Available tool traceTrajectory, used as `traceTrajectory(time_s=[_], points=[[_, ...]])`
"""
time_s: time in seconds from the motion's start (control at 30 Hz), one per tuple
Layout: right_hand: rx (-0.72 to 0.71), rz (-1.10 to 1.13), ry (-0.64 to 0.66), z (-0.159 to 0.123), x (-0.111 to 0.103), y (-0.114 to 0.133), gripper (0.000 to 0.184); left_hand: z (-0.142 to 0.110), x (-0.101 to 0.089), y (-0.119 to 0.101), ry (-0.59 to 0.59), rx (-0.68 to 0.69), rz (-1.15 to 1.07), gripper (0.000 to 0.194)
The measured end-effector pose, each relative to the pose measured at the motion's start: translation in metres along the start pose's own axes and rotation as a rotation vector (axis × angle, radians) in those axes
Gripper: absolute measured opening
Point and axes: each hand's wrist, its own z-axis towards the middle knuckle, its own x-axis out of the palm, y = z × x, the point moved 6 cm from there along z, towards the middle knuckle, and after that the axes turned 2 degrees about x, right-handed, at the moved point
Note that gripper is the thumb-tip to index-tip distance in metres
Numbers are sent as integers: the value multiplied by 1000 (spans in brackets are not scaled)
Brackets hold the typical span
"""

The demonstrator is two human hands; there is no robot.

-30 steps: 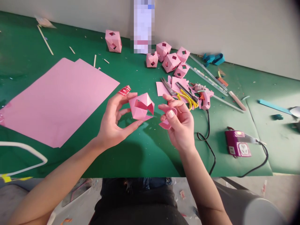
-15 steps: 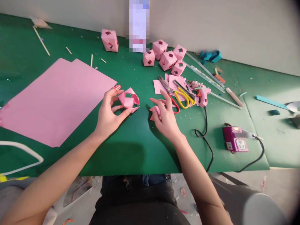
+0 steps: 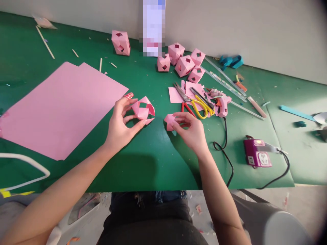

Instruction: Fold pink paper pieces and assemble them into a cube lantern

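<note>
My left hand [image 3: 122, 119] is closed on a partly assembled pink paper polyhedron [image 3: 142, 113], thumb below and fingers behind it. Its side facing right gapes, and a pointed flap sticks out near the thumb. A small red-and-white wrap covers one fingertip of that hand. To the right, my right hand [image 3: 190, 131] pinches a small folded pink paper piece [image 3: 170, 121] between thumb and fingers, just over the green table. A gap separates the two paper pieces. Red-handled scissors [image 3: 188, 109] lie partly hidden behind the right hand.
Large pink paper sheets [image 3: 66, 109] cover the left side. Several finished pink paper polyhedra [image 3: 184, 66] stand at the back. Yellow-handled scissors [image 3: 200, 107] and a pink glue gun [image 3: 222, 102] lie on the right, its cord running past a purple power socket [image 3: 258, 153].
My right hand has turned and closed its fingers on the small folded paper piece, which it was reaching over before. The left hand keeps its hold on the polyhedron.
</note>
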Motion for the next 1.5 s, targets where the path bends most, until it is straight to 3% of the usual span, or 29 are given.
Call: traceTrajectory(time_s=[0.17, 0.33, 0.77, 0.93, 1.13, 1.27, 1.5], points=[[47, 455, 133, -1, -4, 9, 37, -3, 4, -8, 32, 68, 10, 85], [131, 700, 227, -4, -3, 12, 44, -8, 11, -16, 122, 87, -57, 87], [80, 675, 327, -11, 6, 19, 39, -15, 15, -32, 232, 65, -249, 94], [33, 621, 301, -13, 7, 22, 34, -16, 15, -35, 237, 62, -273, 93], [-15, 629, 316, -14, 7, 23, 19, -17, 15, -35, 196, 120, -233, 92], [-88, 684, 296, -12, 8, 25, 26, -18, 17, -37, 152, 221, -186, 94], [-103, 715, 262, -9, 6, 28, 27, -18, 15, -36, 139, 191, -211, 98]])
